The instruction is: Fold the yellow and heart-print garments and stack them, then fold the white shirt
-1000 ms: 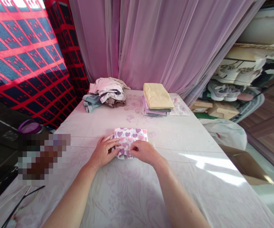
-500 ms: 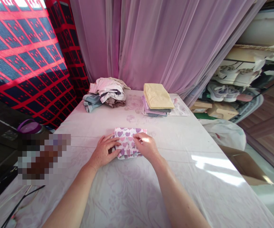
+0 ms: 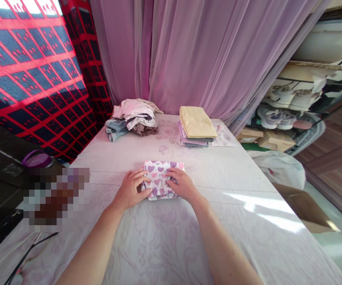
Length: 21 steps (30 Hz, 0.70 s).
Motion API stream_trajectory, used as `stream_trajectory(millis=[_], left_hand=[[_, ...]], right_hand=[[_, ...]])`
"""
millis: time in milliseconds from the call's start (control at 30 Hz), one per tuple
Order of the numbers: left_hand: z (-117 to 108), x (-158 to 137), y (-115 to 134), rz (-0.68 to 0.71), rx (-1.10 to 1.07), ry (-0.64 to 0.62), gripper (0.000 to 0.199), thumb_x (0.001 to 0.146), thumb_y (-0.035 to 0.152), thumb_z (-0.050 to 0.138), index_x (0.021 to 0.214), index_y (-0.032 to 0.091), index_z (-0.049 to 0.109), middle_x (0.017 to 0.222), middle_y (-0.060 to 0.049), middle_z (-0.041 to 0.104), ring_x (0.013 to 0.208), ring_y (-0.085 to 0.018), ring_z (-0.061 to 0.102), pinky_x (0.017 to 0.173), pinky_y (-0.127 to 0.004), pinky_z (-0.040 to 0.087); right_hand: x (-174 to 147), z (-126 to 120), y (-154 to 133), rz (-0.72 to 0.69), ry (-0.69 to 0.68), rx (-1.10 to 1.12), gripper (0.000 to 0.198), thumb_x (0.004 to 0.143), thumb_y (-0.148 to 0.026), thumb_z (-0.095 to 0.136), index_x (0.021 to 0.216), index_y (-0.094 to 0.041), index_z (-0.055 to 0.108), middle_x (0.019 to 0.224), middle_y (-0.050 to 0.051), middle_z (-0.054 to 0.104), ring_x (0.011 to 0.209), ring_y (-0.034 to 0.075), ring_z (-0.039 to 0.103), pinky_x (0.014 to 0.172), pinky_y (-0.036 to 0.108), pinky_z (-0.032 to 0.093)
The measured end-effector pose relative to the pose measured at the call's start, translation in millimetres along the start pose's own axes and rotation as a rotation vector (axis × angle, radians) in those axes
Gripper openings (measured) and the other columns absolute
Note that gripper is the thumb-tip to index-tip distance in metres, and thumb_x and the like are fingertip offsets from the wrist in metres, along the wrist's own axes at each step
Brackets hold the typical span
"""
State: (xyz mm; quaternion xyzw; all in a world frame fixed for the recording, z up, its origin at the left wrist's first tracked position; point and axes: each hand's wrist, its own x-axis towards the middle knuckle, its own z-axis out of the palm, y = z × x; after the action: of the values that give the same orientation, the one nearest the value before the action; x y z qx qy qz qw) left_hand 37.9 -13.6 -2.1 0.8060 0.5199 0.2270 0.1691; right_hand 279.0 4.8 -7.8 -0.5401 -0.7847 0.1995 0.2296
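Observation:
A folded white garment (image 3: 159, 174) printed with purple and pink hearts lies on the pale, flower-patterned sheet (image 3: 159, 241) in front of me. Its exact kind is hard to tell in this folded bundle. My left hand (image 3: 131, 189) rests along the garment's left edge, fingers spread and thumb at the near left corner. On the opposite side, my right hand (image 3: 183, 184) lies on the right part of the cloth, its fingers stretched out and apart. Both palms face down, and neither hand lifts the bundle.
A loose heap of clothes (image 3: 138, 114) sits at the back left. At the back right stands a neat folded stack topped by a yellow cloth (image 3: 197, 122). Beyond are purple curtains (image 3: 182, 51). Right of the bed are a cardboard box (image 3: 304, 206) and shoes (image 3: 276, 117).
My right hand has gone from a pinch on the cloth to lying with fingers spread on it. The garment's top looks flatter. My left hand has hardly moved.

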Motion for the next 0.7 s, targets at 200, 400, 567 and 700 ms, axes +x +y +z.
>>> stream_trajectory(millis=[200, 400, 567, 700], left_hand=[[2.4, 0.2, -2.2, 0.003, -0.001, 0.002, 0.023, 0.08, 0.041, 0.065, 0.098, 0.027, 0.069, 0.135, -0.006, 0.062, 0.131, -0.029, 0.049, 0.113, -0.057, 0.026], [3.2, -0.1, -3.3, -0.008, -0.006, -0.001, 0.027, 0.079, 0.044, 0.067, 0.1, 0.027, 0.068, 0.138, -0.007, 0.06, 0.133, -0.029, 0.047, 0.114, -0.057, 0.025], [2.8, -1.5, -2.2, 0.015, 0.004, 0.014, 0.024, 0.08, 0.041, 0.065, 0.1, 0.027, 0.069, 0.136, -0.006, 0.061, 0.133, -0.029, 0.048, 0.114, -0.056, 0.026], [3.9, -2.8, -3.2, 0.046, -0.009, 0.047, 0.023, 0.081, 0.039, 0.064, 0.1, 0.027, 0.069, 0.134, -0.006, 0.063, 0.132, -0.028, 0.049, 0.114, -0.055, 0.027]], right_hand=[[8.4, -19.9, -8.3, 0.05, -0.03, 0.019, 0.027, 0.09, -0.023, 0.054, 0.11, -0.025, 0.072, 0.116, 0.003, 0.071, 0.111, 0.018, 0.063, 0.1, 0.032, 0.046], [25.7, -20.7, -30.5, -0.005, -0.064, -0.089, 0.032, 0.091, -0.026, 0.051, 0.117, -0.028, 0.07, 0.129, 0.002, 0.065, 0.124, 0.018, 0.055, 0.109, 0.034, 0.037], [25.4, -1.9, -32.4, -0.01, -0.242, -0.234, 0.047, 0.093, -0.039, 0.052, 0.139, -0.029, 0.054, 0.157, 0.008, 0.036, 0.144, 0.026, 0.03, 0.117, 0.05, 0.02], [22.6, 3.8, -27.8, 0.011, -0.279, -0.258, 0.049, 0.098, -0.044, 0.043, 0.145, -0.032, 0.045, 0.161, 0.006, 0.026, 0.148, 0.026, 0.021, 0.118, 0.053, 0.012]])
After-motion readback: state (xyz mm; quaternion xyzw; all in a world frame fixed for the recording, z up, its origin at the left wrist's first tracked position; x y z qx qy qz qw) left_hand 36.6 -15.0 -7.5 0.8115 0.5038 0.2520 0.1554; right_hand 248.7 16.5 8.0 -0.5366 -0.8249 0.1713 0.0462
